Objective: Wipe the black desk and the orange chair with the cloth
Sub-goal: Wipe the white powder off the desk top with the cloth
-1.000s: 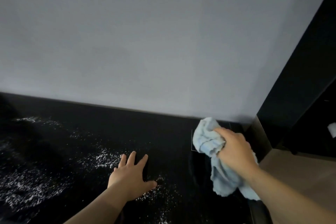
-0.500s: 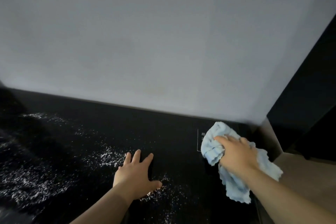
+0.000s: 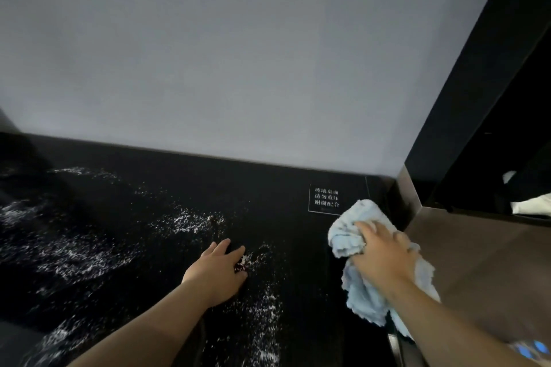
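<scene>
The black desk (image 3: 149, 188) fills the lower part of the view and has white powder scattered over its left and middle. My right hand (image 3: 381, 253) grips a light blue cloth (image 3: 357, 223) bunched against the desk's right end, close to the edge. My left hand (image 3: 217, 268) rests flat on the desk surface among the powder, fingers apart, holding nothing. The orange chair is not in view.
A grey wall (image 3: 238, 53) rises behind the desk. A small sign with white characters (image 3: 326, 198) lies on the desk near the back right corner. To the right are a black panel (image 3: 477, 83) and a brown surface (image 3: 483, 262), with something white (image 3: 533, 205) beyond it.
My right hand with the cloth has slid right and toward me, uncovering the sign on the desk. My left hand has stayed in place on the surface.
</scene>
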`<state>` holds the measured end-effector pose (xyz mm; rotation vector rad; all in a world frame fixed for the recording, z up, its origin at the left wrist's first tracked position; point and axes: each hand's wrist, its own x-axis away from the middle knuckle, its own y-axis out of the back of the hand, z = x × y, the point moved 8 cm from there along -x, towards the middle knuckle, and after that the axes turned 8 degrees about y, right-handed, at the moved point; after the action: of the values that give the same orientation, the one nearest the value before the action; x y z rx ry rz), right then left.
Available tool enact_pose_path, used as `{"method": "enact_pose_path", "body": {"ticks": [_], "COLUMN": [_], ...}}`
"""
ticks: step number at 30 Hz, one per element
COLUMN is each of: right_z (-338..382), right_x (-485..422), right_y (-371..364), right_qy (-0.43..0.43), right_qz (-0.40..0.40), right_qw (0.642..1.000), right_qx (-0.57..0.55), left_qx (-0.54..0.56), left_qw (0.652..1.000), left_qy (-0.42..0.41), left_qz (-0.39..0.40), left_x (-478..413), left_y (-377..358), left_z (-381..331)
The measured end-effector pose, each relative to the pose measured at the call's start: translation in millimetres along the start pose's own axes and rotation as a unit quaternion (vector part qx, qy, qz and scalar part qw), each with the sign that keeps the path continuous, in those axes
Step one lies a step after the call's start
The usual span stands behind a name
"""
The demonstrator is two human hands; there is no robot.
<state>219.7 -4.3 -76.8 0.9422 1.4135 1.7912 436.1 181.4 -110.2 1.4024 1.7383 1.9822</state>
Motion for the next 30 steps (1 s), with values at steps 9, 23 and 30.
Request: {"method": "enact_pose_path", "body": {"ticks": [9,23,30], "right_z": [76.3,71.5,28.5], "right_x": [42.6,71.1,82.8], "right_y": [-1.0,-2.1,-37.1], "right_qy": [0.172,0.152,0.016], "right_qz": [-0.106,-0.112,0.034], "right_qw": [0.965,0.958,0.999], "right_qx": [-0.169,-0.217,0.028], "left_qx": [0.008,-0.008,0.006], "left_qw": [1.0,0.999,0.998], "left_qy": [-0.024,-0.047,-0.048], "left_qz": [-0.012,-0.02,-0.032], "left_x": [24.2,32.2,49.1], "left_y": [-20.0,-26.5,-37.1], "left_z": [6.4,10.2,10.3]}}
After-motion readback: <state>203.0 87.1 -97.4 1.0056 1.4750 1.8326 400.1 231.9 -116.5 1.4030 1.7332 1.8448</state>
